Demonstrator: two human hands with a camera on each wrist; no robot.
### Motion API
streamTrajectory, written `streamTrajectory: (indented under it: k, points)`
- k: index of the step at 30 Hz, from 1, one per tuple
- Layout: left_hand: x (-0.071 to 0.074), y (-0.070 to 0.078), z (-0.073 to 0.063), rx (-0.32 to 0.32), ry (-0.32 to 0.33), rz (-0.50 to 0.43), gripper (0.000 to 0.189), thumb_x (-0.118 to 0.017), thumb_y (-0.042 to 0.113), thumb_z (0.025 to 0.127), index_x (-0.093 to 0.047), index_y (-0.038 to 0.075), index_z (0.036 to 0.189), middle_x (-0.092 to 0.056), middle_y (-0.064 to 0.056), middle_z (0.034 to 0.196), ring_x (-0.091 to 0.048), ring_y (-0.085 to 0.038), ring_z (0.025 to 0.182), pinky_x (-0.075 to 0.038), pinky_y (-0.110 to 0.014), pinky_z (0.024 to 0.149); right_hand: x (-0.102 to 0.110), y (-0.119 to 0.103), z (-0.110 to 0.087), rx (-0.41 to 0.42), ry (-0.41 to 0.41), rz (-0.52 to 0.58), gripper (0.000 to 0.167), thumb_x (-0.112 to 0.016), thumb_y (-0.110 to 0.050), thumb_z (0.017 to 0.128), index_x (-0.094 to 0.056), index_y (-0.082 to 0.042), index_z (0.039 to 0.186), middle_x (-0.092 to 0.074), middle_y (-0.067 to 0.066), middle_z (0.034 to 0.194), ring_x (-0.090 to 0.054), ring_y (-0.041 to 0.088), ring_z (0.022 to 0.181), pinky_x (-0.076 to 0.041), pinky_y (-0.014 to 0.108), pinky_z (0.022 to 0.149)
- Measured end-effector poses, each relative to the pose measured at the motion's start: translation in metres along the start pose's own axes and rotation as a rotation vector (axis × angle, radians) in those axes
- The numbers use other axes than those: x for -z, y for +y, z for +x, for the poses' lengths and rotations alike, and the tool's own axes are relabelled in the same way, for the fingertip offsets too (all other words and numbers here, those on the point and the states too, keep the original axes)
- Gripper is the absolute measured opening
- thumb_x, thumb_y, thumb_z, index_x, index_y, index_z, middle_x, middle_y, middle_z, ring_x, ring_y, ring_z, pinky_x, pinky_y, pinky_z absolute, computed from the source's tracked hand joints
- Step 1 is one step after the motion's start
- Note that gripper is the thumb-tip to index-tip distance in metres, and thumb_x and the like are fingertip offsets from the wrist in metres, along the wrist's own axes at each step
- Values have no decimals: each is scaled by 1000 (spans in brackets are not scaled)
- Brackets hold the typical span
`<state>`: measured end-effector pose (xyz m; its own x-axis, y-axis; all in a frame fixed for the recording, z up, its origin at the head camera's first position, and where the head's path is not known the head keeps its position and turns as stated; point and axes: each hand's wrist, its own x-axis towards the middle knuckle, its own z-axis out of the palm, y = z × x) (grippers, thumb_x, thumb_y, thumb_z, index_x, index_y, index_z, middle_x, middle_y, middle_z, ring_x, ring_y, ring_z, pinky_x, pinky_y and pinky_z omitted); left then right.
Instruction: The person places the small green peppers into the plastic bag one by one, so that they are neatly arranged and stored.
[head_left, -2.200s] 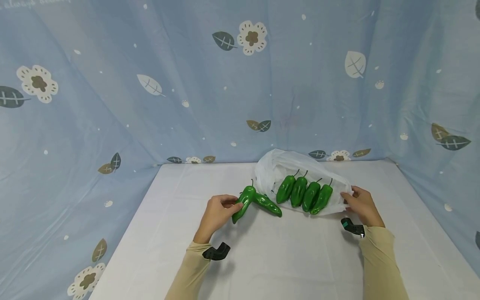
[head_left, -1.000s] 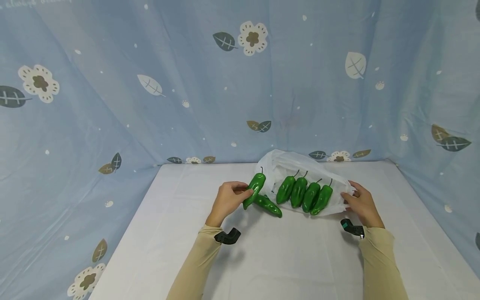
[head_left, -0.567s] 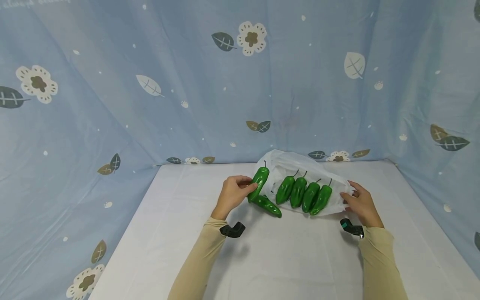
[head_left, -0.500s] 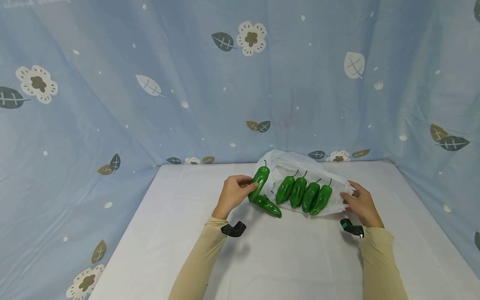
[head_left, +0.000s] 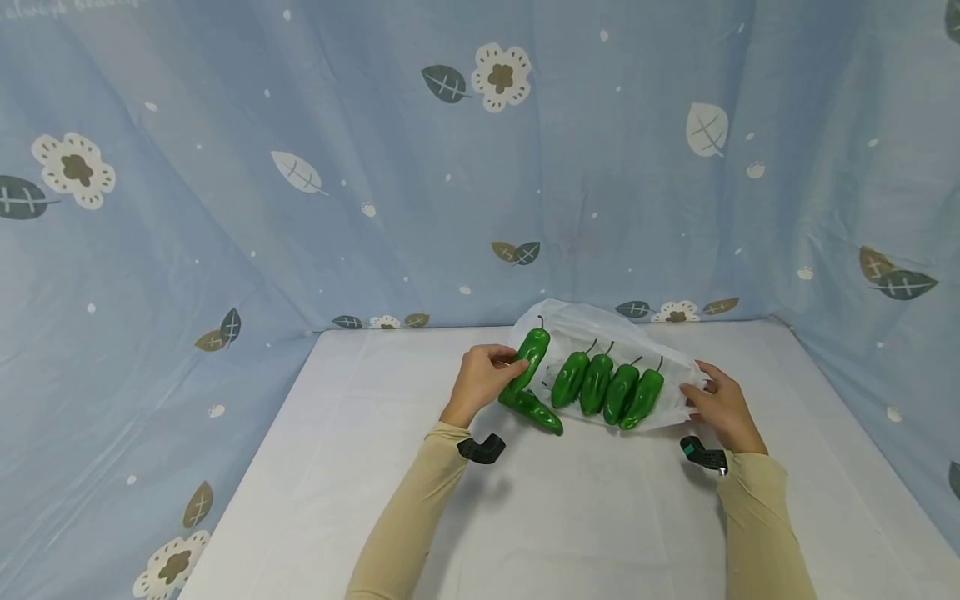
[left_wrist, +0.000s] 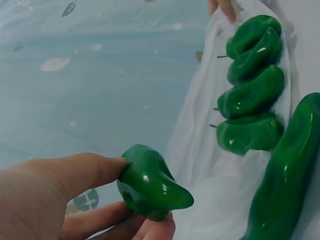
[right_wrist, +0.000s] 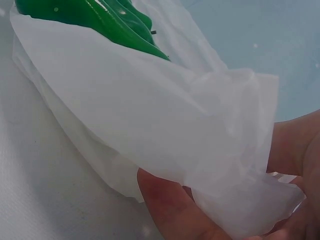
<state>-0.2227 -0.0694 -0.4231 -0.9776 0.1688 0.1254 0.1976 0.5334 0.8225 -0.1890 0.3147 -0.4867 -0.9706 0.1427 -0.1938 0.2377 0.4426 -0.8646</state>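
Observation:
My left hand (head_left: 482,382) pinches a glossy green pepper (head_left: 533,350) between thumb and fingers. In the head view this pepper overlaps the left part of a thin white plastic bag (head_left: 607,321), stem pointing away. The left wrist view shows its tip (left_wrist: 172,195) toward the camera. Just below lies another green pepper (head_left: 538,414), at the bag's front left. Several green peppers (head_left: 596,385) lie side by side on the bag, stems toward the back. At the bag's right end, my right hand (head_left: 725,410) grips the plastic edge (right_wrist: 235,200) between thumb and fingers.
A white cloth (head_left: 585,517) covers the table. Behind it hangs a blue curtain (head_left: 420,200) with flowers and leaves, close to the bag's back edge. Each wrist carries a small black camera, such as the left one (head_left: 482,449).
My left hand has carried its pepper rightward and back, from the table beside the loose pepper to over the bag's left part. My right hand and the peppers on the bag stay put.

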Motion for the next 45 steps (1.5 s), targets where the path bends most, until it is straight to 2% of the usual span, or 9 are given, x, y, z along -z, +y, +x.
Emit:
streamTrajectory:
  k: [5,12,24,34,45]
  points:
    - [-6,2,6,-6,-8,18,32,-77,26,94,-77,3,116,-78,-13,110,-74,-25,96,-61,-36,81,1,0,0,15,6,-8,66,-49,-21,108,-20,1,163,-47,37,146,-63,36,112,-62,27,72]
    - [-12,4,13,-31,-22,30,33,-76,25,95,-76,1,118,-78,-15,110,-75,-26,97,-61,-32,76,0,3,2,39,11,-13,64,-50,-22,108,-24,2,162,-51,37,141,-66,23,98,-62,28,70]
    - [-22,3,25,-19,-52,73,34,-76,26,95,-75,2,119,-77,-14,112,-73,-27,102,-62,-36,80,0,0,0,24,2,-13,65,-49,-23,108,-23,2,162,-50,37,142,-65,30,105,-62,29,72]
    - [-33,7,29,2,-69,118,34,-76,25,95,-75,1,119,-77,-13,113,-73,-26,103,-61,-36,82,0,1,-2,21,2,-15,65,-50,-22,108,-23,2,162,-50,37,142,-65,27,103,-62,28,71]
    - [-42,3,34,17,-93,206,34,-75,25,96,-75,1,119,-76,-14,113,-73,-26,99,-60,-38,85,-1,0,-2,27,10,-13,65,-50,-21,108,-23,1,162,-50,37,142,-66,27,102,-61,27,70]
